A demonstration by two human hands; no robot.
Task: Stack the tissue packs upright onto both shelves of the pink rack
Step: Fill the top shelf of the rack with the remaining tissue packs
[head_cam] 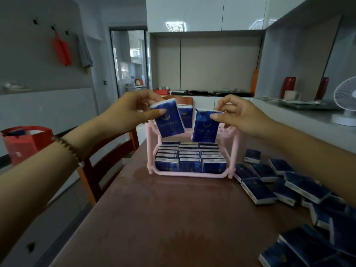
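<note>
The pink two-shelf rack stands mid-table. Its lower shelf is filled with several upright dark blue tissue packs in three rows. One pack stands upright at the back of the upper shelf. My left hand pinches a blue pack by its top, held over the left of the upper shelf. My right hand pinches another pack by its top over the right of the upper shelf. Several loose packs lie flat on the table at the right.
The brown table runs toward me. A wooden chair stands at its left, with a red bag beyond. A second chair back rises behind the rack. A counter with a white fan is on the right.
</note>
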